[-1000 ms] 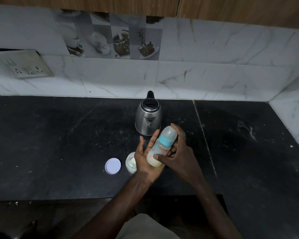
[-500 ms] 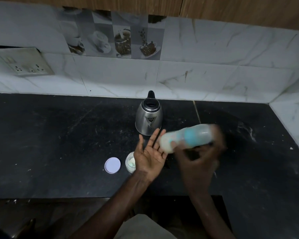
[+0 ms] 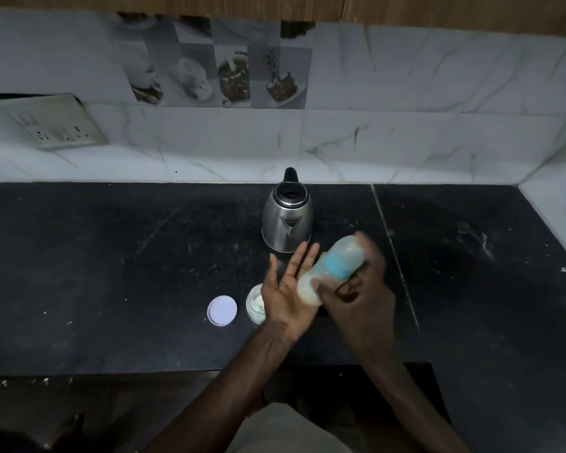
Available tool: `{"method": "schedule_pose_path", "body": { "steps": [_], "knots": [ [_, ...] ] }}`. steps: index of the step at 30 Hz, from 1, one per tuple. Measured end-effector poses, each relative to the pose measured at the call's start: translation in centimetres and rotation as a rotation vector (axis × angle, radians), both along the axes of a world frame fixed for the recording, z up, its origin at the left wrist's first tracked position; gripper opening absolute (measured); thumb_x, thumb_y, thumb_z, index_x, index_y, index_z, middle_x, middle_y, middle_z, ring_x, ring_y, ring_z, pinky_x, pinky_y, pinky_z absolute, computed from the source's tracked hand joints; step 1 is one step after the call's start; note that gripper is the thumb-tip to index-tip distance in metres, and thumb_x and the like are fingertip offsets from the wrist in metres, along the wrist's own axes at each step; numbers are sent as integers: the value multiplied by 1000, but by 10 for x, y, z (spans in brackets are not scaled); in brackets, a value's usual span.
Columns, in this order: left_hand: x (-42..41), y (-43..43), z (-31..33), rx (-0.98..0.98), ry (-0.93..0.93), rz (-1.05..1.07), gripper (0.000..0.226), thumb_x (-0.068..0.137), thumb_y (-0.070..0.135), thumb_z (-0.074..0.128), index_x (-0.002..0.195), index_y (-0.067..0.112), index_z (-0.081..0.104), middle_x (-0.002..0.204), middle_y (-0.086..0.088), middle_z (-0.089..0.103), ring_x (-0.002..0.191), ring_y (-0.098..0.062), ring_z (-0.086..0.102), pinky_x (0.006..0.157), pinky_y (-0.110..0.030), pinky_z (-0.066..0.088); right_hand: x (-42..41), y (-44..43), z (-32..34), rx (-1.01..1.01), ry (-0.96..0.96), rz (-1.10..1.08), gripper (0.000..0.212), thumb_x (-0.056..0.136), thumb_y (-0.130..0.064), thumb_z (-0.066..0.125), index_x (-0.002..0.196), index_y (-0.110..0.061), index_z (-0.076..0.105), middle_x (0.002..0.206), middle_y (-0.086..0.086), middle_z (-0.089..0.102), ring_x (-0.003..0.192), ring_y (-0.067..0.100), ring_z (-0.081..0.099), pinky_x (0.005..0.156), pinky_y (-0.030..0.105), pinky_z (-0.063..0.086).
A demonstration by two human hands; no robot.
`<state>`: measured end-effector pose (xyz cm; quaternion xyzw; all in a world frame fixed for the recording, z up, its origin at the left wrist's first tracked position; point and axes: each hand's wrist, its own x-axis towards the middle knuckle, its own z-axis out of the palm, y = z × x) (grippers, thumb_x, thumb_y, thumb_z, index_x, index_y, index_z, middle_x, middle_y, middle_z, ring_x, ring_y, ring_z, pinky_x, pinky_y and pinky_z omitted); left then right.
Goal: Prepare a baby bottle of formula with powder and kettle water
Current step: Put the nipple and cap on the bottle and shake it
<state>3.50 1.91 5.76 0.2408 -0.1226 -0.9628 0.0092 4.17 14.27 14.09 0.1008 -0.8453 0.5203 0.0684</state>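
Observation:
My right hand grips the baby bottle, which has a blue collar, a clear cap and milky liquid at its base. The bottle is tilted, cap up to the right, and blurred. Its base rests against the palm of my left hand, which is held flat with fingers spread. A steel kettle with a black handle stands just behind my hands. The small open powder jar sits left of my left hand, partly hidden by it, and its pale round lid lies beside it.
The black stone counter runs to a marble tiled wall at the back and at the right. A socket plate hangs on the wall at the left. The counter's front edge lies just below my wrists.
The bottle swung out to the right and lay almost level, then came back with its base against my left palm. My left hand stayed in place, open.

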Motion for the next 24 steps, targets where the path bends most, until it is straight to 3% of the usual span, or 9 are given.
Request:
{"method": "schedule_pose_path", "body": {
  "steps": [3, 6, 8, 11, 14, 18, 20, 22, 24],
  "knots": [
    [-3, -3, -2, -30, -3, 15, 70, 103, 61, 46, 152, 10, 53, 152, -14, 59, 146, -30, 50, 128, -48, 27, -12, 3, 0, -154, 92, -146, 88, 79, -20, 90, 148, -28, 36, 115, -23, 64, 103, 10, 73, 77, 20, 59],
    [3, 1, -3, 10, -7, 5, 69, 103, 60, 48, 149, 8, 55, 153, -16, 57, 147, -37, 48, 128, -57, 25, -4, -2, -7, 100, -67, 93, 95, 74, -25, 90, 149, -40, 33, 114, -26, 62, 95, 5, 72, 77, 20, 58],
    [3, 0, -2, 18, 1, 1, 69, 103, 59, 48, 149, 8, 54, 154, -16, 56, 147, -36, 48, 128, -55, 25, -5, 1, -4, 32, -47, 32, 101, 73, -23, 91, 150, -45, 29, 119, -25, 60, 98, 2, 71, 83, 25, 61],
    [0, -2, -5, -14, -2, 15, 70, 104, 60, 46, 150, 9, 54, 153, -15, 58, 146, -32, 50, 129, -50, 25, -16, 2, -1, -118, 52, -116, 100, 76, -17, 88, 153, -34, 26, 127, -11, 61, 106, 11, 70, 88, 36, 62],
    [5, 1, -8, 3, -4, 0, 70, 103, 59, 51, 149, 7, 55, 155, -18, 54, 149, -39, 45, 128, -57, 23, -9, -3, -4, 138, -57, 82, 100, 74, -25, 88, 151, -41, 28, 121, -9, 67, 93, 11, 72, 83, 36, 63],
    [-1, 3, -7, -46, -15, -8, 68, 102, 61, 49, 147, 11, 60, 154, -15, 57, 146, -30, 51, 128, -48, 28, -19, 2, 4, -171, 34, -144, 99, 79, -18, 87, 155, -34, 26, 126, -19, 62, 107, 4, 71, 86, 20, 59],
    [0, 5, -7, -24, -21, 3, 69, 102, 60, 51, 148, 9, 57, 154, -16, 56, 147, -33, 49, 128, -51, 26, -17, -4, 7, -78, -31, -67, 98, 79, -20, 87, 154, -37, 27, 124, -20, 63, 103, 5, 72, 84, 19, 59],
    [1, 7, -6, 11, -24, 0, 70, 101, 58, 53, 149, 7, 55, 153, -18, 56, 147, -37, 47, 128, -55, 26, -13, -2, 1, 47, -45, 0, 98, 77, -24, 88, 153, -41, 29, 124, -17, 65, 99, 7, 73, 87, 27, 61],
    [0, 6, -4, -10, -14, 7, 70, 100, 60, 52, 148, 9, 58, 152, -16, 58, 144, -33, 52, 127, -49, 30, -15, 2, 7, -95, 9, -116, 96, 79, -23, 88, 154, -36, 28, 120, -21, 62, 99, 0, 71, 87, 27, 61]
  ]
}}
